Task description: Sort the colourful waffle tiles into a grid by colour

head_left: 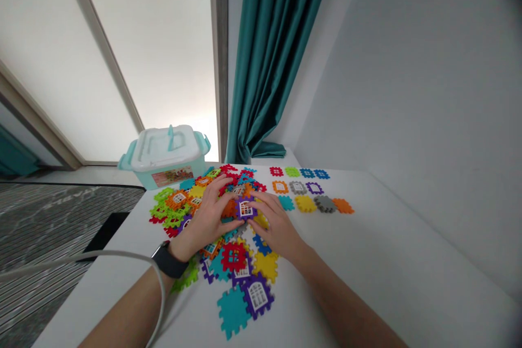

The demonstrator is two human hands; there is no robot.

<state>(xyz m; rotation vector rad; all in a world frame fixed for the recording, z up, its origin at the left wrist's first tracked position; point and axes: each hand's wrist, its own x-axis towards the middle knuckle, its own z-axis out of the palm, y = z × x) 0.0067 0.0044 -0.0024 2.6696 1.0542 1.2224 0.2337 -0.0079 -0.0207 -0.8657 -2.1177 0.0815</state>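
Observation:
A purple square tile with a white window insert (246, 209) is held between my two hands, above a heap of colourful notched plastic tiles. My left hand (212, 209), with a dark watch on its wrist, has its index finger and thumb at the tile's left side and lower edge. On the right side, the fingers and thumb of my right hand (277, 224) grip the same tile. Below them in the heap lie a red tile (234, 256), a yellow tile (266, 265), a turquoise tile (234, 310) and another purple window tile (258, 294). Some tiles are hidden under my hands.
Tiles in short rows, including a grey tile (325, 204) and an orange tile (343, 206), lie at the right on the white table (367, 272). A lidded storage box (167, 152) stands at the back left. A pale cable (110, 253) crosses my left forearm.

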